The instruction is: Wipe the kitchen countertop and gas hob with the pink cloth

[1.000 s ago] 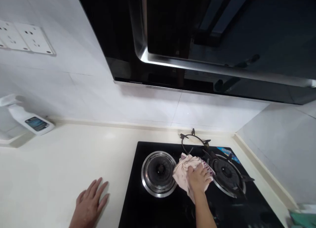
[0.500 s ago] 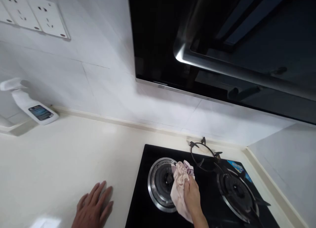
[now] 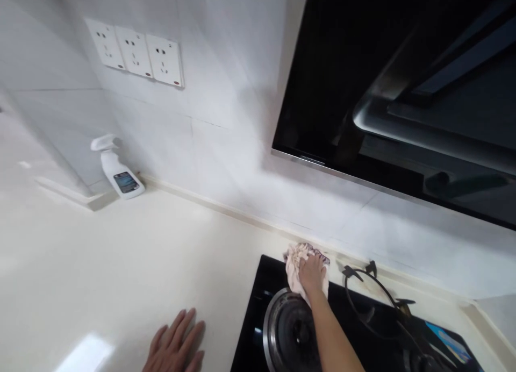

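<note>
My right hand [image 3: 313, 275] grips a crumpled pale pink cloth [image 3: 296, 264] with darker edging, pressed at the back edge of the black glass gas stove [image 3: 260, 302], where it meets the countertop. My right forearm crosses over the left burner [image 3: 292, 334], hiding part of its metal ring. My left hand [image 3: 175, 342] lies palm down on the cream countertop [image 3: 193, 270], left of the stove, fingers spread and holding nothing. A black pan support [image 3: 358, 307] stands at the back of the stove, to the right of the cloth.
A white spray bottle [image 3: 123, 173] leans near the wall at the back left. Three sockets [image 3: 135, 52] are on the wall above it. A black range hood [image 3: 363, 162] overhangs the stove. The right burner is mostly out of frame; a blue sticker [image 3: 447, 340] shows at the stove's right.
My right hand has moved the cloth from beside the left burner to the stove's back edge. The view has turned left; my left hand still rests on the countertop.
</note>
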